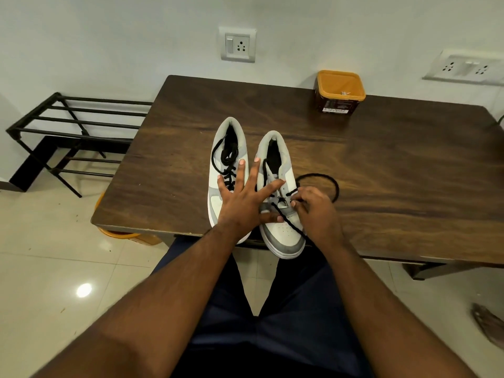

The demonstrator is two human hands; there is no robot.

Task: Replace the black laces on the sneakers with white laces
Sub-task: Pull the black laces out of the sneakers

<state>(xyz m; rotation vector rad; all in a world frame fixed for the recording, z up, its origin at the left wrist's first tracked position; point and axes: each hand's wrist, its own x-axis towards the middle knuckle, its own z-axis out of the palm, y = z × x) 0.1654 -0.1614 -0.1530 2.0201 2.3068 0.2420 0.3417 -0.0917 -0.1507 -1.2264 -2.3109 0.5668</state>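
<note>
Sneakers (283, 214) overhang table (381, 173) edge; left hand (242, 197) splayed, right hand (316, 208) pinching black lace (319, 177).

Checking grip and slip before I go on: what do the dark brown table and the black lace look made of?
Dark brown table: wood or wood-look laminate, showing grain with a soft sheen. Black lace: matte woven cord, probably fabric, lying in a limp loop; the right hand pinches it.

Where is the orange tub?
In the head view, the orange tub stands at the table's far edge, right of the wall socket, beyond the two sneakers.
</note>
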